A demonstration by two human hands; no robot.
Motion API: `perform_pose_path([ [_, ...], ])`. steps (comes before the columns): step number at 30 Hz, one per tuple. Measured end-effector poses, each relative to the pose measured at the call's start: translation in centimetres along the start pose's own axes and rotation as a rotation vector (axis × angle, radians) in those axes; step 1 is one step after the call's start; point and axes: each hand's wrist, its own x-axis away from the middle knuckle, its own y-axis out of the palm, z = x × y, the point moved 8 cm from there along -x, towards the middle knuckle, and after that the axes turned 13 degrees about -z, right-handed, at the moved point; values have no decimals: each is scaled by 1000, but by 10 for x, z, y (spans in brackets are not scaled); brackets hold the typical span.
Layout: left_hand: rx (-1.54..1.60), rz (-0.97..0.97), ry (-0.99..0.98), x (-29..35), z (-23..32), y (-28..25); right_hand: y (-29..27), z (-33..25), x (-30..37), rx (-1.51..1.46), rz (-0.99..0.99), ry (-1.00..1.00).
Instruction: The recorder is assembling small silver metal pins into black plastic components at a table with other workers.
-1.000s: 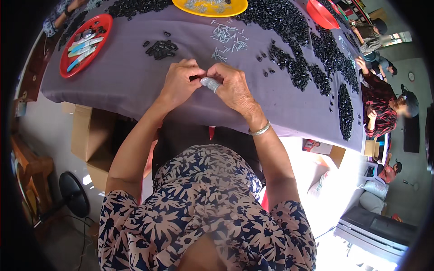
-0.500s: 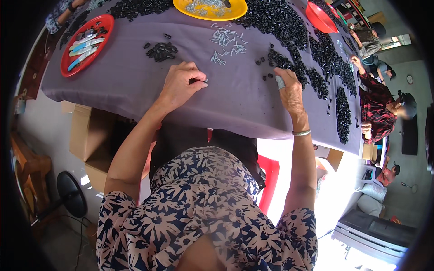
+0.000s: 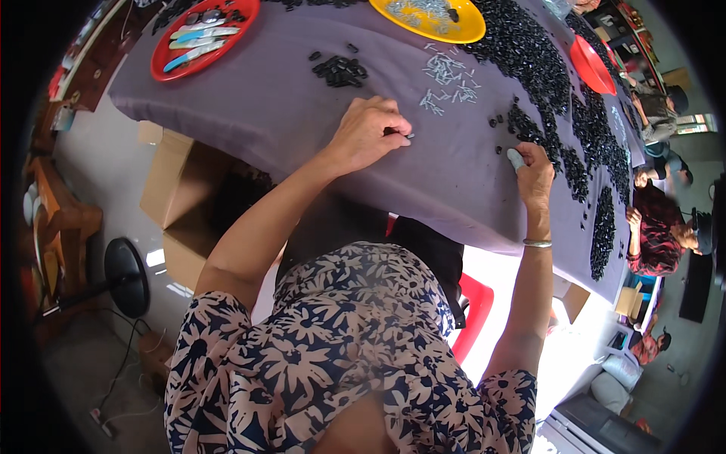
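Observation:
My left hand [image 3: 369, 136] is held over the cloth-covered table [image 3: 302, 125], thumb and fingers pinched together. A small pale tip and something dark show at its fingertips, too small to make out. Beyond it lie a small heap of short black plastic pieces [image 3: 340, 72] and a scatter of thin clear pins [image 3: 448, 69]. My right hand [image 3: 535, 174], a grey wrap on its thumb, is at the near edge of the large black heap [image 3: 541, 83]. Its fingers are curled, and whatever they hold is hidden.
A red tray [image 3: 159, 64] with blue-and-white-handled tools is at the far left. A yellow plate [image 3: 473, 34] holds more clear pins, and a red bowl [image 3: 594, 64] stands among the black pieces. Other people sit along the right side. Cardboard boxes [image 3: 168, 178] stand under the table.
The view has turned, so the table sits further right in the picture. My right hand's fingers have drawn in from reaching toward the heap. The left hand keeps its pinch.

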Motion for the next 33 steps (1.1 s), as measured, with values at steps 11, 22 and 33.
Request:
perform_pose_path([
  [11,8,-20,-28,3,-2,1,2,-25,13,-418,-7,-49],
  [22,18,-12,-12,1,-4,2,75,-130,4,-826,-381,-164],
  [33,14,-27,-43,5,0,7,79,-145,-5,-558,-324,-316],
])
